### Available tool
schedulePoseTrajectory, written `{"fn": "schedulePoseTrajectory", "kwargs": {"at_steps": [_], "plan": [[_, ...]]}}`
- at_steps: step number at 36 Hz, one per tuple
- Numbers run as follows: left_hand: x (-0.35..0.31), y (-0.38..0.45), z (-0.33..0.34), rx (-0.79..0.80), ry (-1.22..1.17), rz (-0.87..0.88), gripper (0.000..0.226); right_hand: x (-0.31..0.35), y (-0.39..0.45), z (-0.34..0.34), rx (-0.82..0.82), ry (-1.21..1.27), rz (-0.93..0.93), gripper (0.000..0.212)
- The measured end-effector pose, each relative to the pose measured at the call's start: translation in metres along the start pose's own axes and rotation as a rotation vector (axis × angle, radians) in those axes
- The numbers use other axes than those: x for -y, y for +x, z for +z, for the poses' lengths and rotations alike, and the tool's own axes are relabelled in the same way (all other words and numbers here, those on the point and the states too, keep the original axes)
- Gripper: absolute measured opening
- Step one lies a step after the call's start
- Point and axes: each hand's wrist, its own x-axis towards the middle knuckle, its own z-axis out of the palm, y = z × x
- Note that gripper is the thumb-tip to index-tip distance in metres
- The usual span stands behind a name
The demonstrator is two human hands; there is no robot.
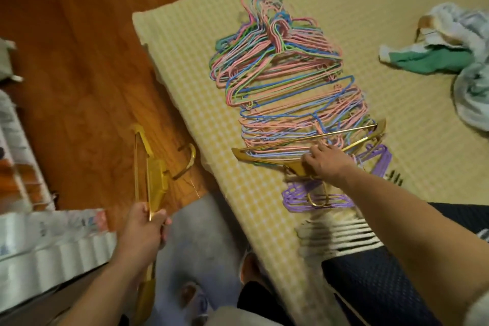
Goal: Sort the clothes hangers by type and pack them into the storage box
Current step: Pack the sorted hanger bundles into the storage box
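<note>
My left hand, low and left of centre in the frame, has its fingers curled round the end of a bunch of translucent gold plastic hangers; they stick up and away from me over the brown wooden floor, their hooks pointing right. My right hand, right of centre, reaches onto the pale yellow checked mat with fingers bent down over the neck of another gold plastic hanger that lies across the near end of the heap; I cannot tell for sure whether I have gripped it or only press on it. That heap is a long pile of thin pink, blue and green wire hangers running from the upper centre down to my right hand. Just beside my wrist, nearer to me, lie a few purple plastic hangers, and below them a row of white hangers, blurred. A crumpled bundle of white and green cloth sits at the right edge. The corrugated white storage box shows at the lower left, near my left forearm.
</note>
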Motion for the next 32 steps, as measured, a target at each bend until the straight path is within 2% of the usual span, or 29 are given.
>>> {"fn": "schedulePoseTrajectory", "kwargs": {"at_steps": [3, 6, 9, 12, 14, 17, 21, 24, 26, 30, 32], "plan": [[-0.004, -0.003, -0.008, 0.008, -0.024, -0.001, 0.013, -0.005, -0.004, -0.01, 0.032, 0.023, -0.029, 0.044], [-0.008, -0.009, -0.022, 0.07, -0.018, 0.016, 0.01, -0.006, -0.024, -0.028, 0.029, 0.083, -0.06, 0.041], [-0.012, -0.015, -0.036, 0.139, -0.052, 0.026, 0.018, 0.0, -0.061, -0.052, -0.07, 0.173, -0.067, 0.031], [-0.021, -0.023, -0.038, 0.193, -0.111, 0.042, 0.016, 0.006, -0.093, -0.078, -0.2, 0.348, -0.02, 0.036], [-0.036, -0.029, -0.042, 0.276, -0.109, 0.093, 0.012, 0.011, -0.133, -0.098, -0.356, 0.482, 0.082, 0.045], [-0.055, -0.029, -0.038, 0.36, -0.1, 0.124, 0.012, 0.016, -0.185, -0.124, -0.525, 0.795, 0.225, 0.041], [-0.092, -0.056, 0.0, 0.576, -0.048, 0.228, 0.009, 0.016, -0.307, -0.121, -0.712, 1.103, 0.595, 0.051], [-0.119, -0.09, 0.03, 0.738, 0.059, 0.379, 0.009, 0.023, -0.399, -0.098, -0.814, 1.367, 0.864, 0.055], [-0.131, -0.117, 0.047, 0.822, 0.181, 0.518, 0.016, 0.03, -0.455, -0.069, -0.848, 1.431, 1.008, 0.05], [-0.144, -0.154, 0.073, 0.823, 0.484, 0.965, 0.028, 0.053, -0.529, 0.007, -0.763, 1.524, 1.153, 0.045], [-0.151, -0.179, 0.089, 0.831, 0.596, 1.122, 0.031, 0.069, -0.553, 0.041, -0.721, 1.568, 1.185, 0.045]]}}
